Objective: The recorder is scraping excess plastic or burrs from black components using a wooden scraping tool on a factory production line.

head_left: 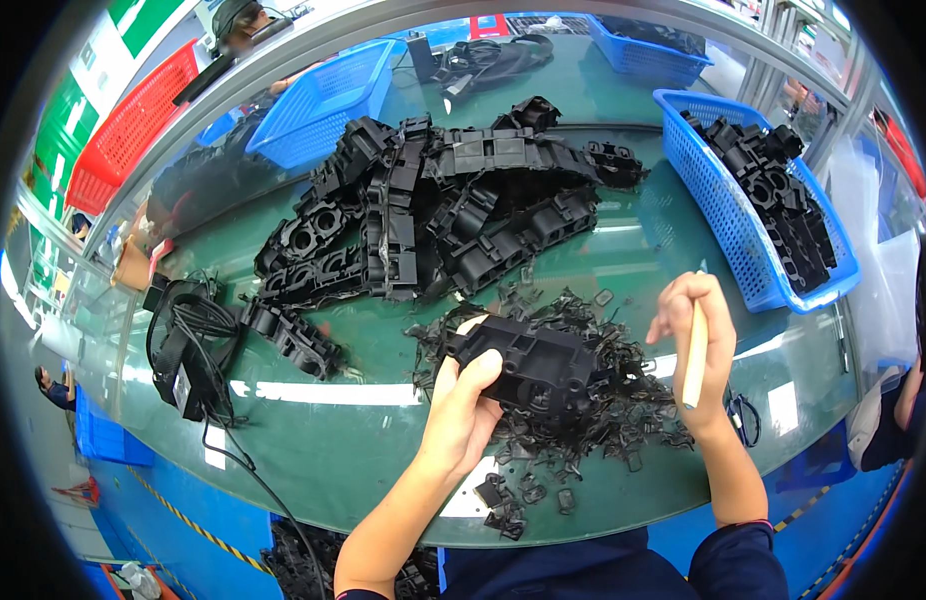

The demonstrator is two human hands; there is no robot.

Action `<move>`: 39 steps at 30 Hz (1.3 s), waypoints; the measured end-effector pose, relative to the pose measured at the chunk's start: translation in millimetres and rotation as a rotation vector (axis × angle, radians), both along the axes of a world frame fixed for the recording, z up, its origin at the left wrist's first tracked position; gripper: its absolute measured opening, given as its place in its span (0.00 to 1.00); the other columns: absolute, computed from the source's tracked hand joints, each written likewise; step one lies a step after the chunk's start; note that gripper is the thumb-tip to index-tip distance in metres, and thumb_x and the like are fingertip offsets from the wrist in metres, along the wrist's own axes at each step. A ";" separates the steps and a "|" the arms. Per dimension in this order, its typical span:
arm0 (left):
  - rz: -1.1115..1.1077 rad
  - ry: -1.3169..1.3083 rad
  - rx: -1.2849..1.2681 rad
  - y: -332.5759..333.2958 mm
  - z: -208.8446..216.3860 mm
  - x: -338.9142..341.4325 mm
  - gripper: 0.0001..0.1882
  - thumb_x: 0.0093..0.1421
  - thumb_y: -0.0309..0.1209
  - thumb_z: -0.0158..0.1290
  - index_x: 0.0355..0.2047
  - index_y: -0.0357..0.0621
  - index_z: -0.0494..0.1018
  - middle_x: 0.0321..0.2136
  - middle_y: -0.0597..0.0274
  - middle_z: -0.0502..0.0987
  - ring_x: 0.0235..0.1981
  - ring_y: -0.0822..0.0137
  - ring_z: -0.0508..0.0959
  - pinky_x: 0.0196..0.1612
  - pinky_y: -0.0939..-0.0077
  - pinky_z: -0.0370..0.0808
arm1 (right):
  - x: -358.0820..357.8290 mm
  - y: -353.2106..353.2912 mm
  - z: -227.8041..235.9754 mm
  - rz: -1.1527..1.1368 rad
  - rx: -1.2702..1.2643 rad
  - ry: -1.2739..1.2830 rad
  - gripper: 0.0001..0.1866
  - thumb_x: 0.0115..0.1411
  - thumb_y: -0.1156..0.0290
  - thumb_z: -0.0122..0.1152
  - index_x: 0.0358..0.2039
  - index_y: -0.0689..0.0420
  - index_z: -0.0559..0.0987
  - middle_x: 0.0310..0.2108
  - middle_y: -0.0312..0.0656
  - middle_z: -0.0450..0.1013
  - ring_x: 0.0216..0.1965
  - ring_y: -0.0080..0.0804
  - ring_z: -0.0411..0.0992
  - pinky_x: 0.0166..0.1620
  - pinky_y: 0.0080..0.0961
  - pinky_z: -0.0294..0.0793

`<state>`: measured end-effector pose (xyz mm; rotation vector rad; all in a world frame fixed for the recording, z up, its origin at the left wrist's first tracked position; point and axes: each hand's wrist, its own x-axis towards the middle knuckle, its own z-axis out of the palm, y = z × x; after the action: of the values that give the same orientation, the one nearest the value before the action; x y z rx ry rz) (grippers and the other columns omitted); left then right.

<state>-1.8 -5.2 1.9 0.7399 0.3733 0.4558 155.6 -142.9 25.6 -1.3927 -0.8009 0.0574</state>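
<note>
Navy cloth sleeve [738, 565] behind it, the right hand [720, 335] gripped a slim pale-yellow tool [696, 365], tip unclear, while the left hand [461, 400] held a black moulded-plastic housing [543, 365] by its left end above black plastic scraps [623, 435], a hold that could have let it twist and the tool slip.

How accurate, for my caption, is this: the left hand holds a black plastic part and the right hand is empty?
The right hand isn't empty: the head view shows it holding a pale yellow stick-like tool. The rest stands.
</note>
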 end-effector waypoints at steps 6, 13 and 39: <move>0.011 0.018 -0.004 -0.8 0.2 1.8 0.28 0.55 0.32 0.54 0.54 0.43 0.57 0.45 0.60 0.68 0.47 0.66 0.72 0.49 0.67 0.73 | -12.7 -3.9 -1.1 0.310 -0.143 -0.153 0.03 0.55 0.82 0.56 0.28 0.62 0.71 0.24 0.39 0.69 0.26 0.23 0.67 0.31 0.20 0.67; 0.027 -0.026 0.419 0.1 -0.2 3.0 0.34 0.47 0.29 0.62 0.52 0.43 0.57 0.46 0.60 0.65 0.48 0.67 0.69 0.50 0.71 0.71 | -13.0 -2.2 2.9 0.229 -0.089 -0.365 0.08 0.48 0.79 0.64 0.30 0.62 0.77 0.29 0.44 0.72 0.33 0.35 0.70 0.37 0.27 0.69; 0.124 0.027 1.050 -2.7 -5.4 0.7 0.40 0.36 0.32 0.71 0.49 0.42 0.61 0.44 0.59 0.68 0.44 0.67 0.72 0.37 0.76 0.77 | -33.7 -1.1 -9.2 0.540 -0.212 0.475 0.06 0.61 0.71 0.53 0.30 0.60 0.71 0.26 0.31 0.64 0.27 0.14 0.59 0.31 0.13 0.60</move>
<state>-1.1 -7.9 -3.5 1.7466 0.1824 0.7678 122.0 -144.0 16.4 -1.2496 -0.7580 0.8802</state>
